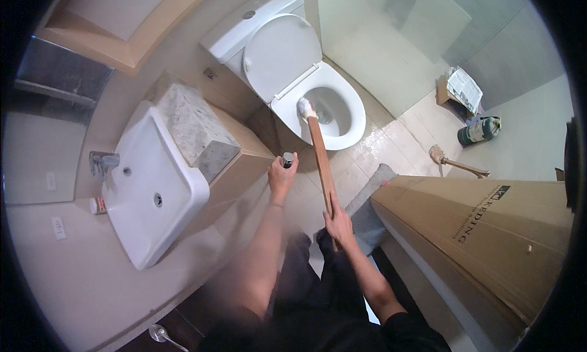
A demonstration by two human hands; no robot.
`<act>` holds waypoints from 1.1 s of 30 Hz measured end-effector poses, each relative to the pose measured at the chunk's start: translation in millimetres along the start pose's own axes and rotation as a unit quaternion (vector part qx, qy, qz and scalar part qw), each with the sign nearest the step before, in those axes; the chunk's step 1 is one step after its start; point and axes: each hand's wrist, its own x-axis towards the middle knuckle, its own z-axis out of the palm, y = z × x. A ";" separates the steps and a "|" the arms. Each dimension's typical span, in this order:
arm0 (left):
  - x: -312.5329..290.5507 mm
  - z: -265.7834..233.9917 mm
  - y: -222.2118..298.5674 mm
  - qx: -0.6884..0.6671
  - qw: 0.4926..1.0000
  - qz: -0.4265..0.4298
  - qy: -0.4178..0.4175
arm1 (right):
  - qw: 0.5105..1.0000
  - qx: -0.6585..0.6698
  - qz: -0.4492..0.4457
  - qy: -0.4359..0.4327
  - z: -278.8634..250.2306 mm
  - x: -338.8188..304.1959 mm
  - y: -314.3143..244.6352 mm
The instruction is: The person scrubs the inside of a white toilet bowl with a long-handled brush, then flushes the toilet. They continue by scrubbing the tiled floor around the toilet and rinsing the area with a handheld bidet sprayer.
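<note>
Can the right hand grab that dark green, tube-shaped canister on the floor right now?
Probably not: the right hand is gripping a long, brown wooden stick, and the canister lies well away, past a corner of the big, brown cardboard box.

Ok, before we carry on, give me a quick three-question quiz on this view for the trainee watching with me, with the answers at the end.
1. True or false: the toilet lid is raised.
2. Fill in the blank: the left hand grips a small cylinder with a ___-coloured top.
3. Which hand holds the wooden stick?

Key:
1. True.
2. Silver.
3. The right hand.
</note>
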 end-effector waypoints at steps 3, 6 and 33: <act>7.7 -12.2 2.1 -0.027 1.000 0.003 0.008 | 0.996 0.089 0.009 0.024 4.5 48.7 -38.7; 25.5 -32.6 14.6 -0.052 0.999 -0.007 -0.012 | 0.990 0.129 -0.007 0.059 4.9 63.1 -79.5; 194.3 -191.7 101.5 -0.205 0.972 -0.058 0.103 | 0.949 -0.233 -0.166 0.131 -146.8 -29.3 -301.0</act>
